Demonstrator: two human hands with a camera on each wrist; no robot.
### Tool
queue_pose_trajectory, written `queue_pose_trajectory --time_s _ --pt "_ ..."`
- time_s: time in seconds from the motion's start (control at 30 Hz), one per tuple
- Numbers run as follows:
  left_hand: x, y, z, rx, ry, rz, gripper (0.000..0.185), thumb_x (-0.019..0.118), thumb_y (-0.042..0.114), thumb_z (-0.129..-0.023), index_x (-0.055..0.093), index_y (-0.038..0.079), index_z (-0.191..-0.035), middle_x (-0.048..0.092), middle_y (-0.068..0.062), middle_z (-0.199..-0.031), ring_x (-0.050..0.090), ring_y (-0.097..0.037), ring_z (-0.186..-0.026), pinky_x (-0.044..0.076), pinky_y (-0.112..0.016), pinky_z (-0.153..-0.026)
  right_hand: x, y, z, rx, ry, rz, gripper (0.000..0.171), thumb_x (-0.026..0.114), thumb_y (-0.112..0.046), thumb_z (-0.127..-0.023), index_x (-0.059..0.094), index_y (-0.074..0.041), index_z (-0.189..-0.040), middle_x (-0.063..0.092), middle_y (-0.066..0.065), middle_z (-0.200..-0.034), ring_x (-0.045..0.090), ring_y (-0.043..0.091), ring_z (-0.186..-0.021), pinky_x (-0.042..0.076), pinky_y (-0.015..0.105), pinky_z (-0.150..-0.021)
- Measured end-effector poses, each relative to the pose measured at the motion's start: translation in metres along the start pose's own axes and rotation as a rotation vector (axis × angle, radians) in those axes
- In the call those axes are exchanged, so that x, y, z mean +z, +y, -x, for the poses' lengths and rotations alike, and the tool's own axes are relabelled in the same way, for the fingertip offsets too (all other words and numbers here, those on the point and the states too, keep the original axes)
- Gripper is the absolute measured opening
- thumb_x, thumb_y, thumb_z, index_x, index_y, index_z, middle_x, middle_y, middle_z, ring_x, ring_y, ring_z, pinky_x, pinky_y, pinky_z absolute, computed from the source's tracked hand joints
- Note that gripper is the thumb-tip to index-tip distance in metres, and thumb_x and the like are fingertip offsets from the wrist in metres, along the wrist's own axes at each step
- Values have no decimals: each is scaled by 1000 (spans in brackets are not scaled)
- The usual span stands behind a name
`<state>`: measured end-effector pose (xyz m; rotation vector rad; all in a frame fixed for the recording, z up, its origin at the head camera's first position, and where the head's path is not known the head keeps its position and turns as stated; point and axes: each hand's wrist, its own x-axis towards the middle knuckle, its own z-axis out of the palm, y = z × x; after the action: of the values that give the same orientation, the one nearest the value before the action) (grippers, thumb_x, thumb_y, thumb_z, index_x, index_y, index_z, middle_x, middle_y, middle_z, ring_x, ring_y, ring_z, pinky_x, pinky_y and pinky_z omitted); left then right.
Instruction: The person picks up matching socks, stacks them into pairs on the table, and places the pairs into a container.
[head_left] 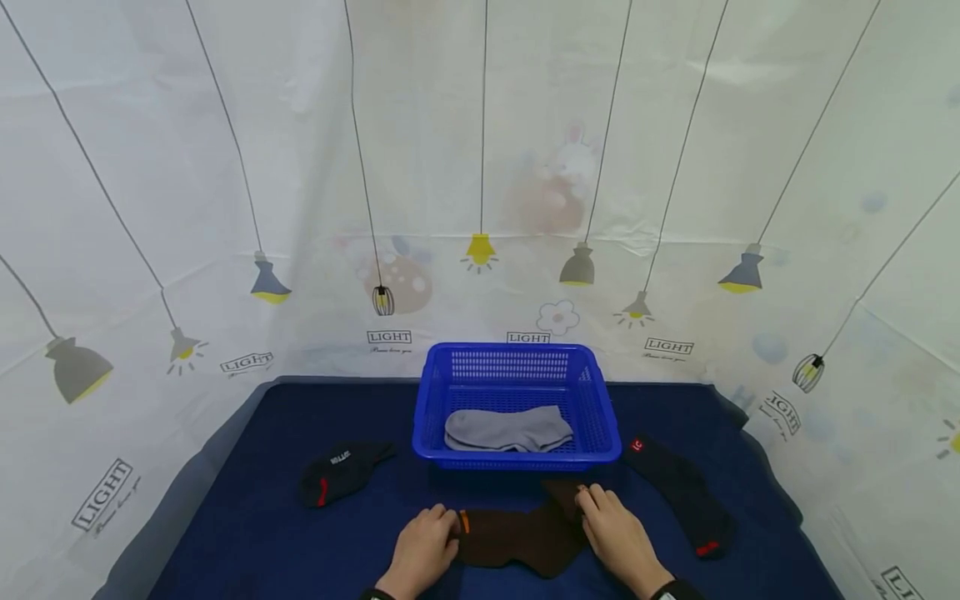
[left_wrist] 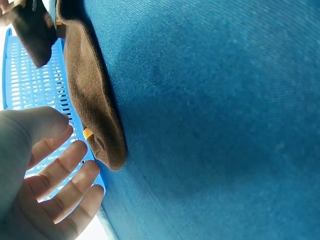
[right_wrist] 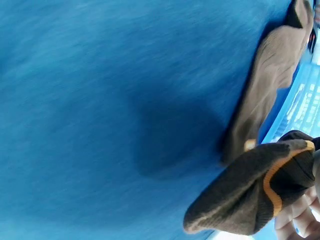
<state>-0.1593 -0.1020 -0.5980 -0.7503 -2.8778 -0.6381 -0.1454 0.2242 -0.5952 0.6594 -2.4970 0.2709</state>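
A brown sock [head_left: 502, 537] with an orange mark near its left end lies flat in front of the basket. My left hand [head_left: 423, 546] is at that end; in the left wrist view its fingers [left_wrist: 65, 177] are loosely bent beside the sock, with nothing held. My right hand [head_left: 618, 533] pinches a second brown sock [right_wrist: 240, 190] near its orange-striped opening. This held sock hangs over the right end of the lying one in the head view. Part of my right hand is cut off in the right wrist view.
A blue plastic basket [head_left: 516, 461] stands behind the brown socks, with grey socks [head_left: 506, 429] inside. To the left lies a black sock [head_left: 345, 473] with red and white marks. Another black sock [head_left: 678, 492] lies at the right. Dark blue cloth [head_left: 300, 417] covers the table.
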Motion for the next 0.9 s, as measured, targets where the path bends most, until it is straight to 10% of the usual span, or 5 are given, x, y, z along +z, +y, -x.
queue_pose_trajectory --time_s 0.17,0.47,0.57,0.73,0.9 --pt "2 -3 0 -3 -4 4 22 83 7 -79 63 16 -81 51 5 -77 53 -13 -67 48 -31 -60 6 -16 -17 -74 25 1 38 85 5 -72 57 -9 -93 43 0 -84 42 14 -66 33 23 -48" --pt "1 -2 1 2 15 -7 23 83 6 -78 63 16 -81 51 5 -76 52 -13 -66 46 -31 -58 22 -38 -36 -195 -8 -24 28 78 1 -79 57 -8 -95 46 2 -84 39 14 -65 34 23 -52" --pt "2 0 0 12 27 -14 23 82 6 -77 61 16 -80 50 5 -76 52 -14 -66 46 -31 -57 29 -44 -39 -221 7 -23 6 58 -7 -99 56 -9 -94 46 2 -83 39 14 -64 34 23 -51" --pt "3 5 -2 26 53 -40 19 83 8 -75 68 10 -86 52 3 -76 52 -14 -66 46 -31 -58 41 -51 -38 -237 22 -20 51 11 -24 -113 54 -10 -91 45 2 -83 37 14 -63 30 22 -50" --pt "3 7 -4 30 54 -31 19 82 7 -76 67 13 -85 51 5 -77 51 -13 -66 45 -30 -58 48 -55 -34 -232 -7 -24 13 53 -7 -103 52 -10 -90 49 4 -87 38 14 -64 30 23 -50"
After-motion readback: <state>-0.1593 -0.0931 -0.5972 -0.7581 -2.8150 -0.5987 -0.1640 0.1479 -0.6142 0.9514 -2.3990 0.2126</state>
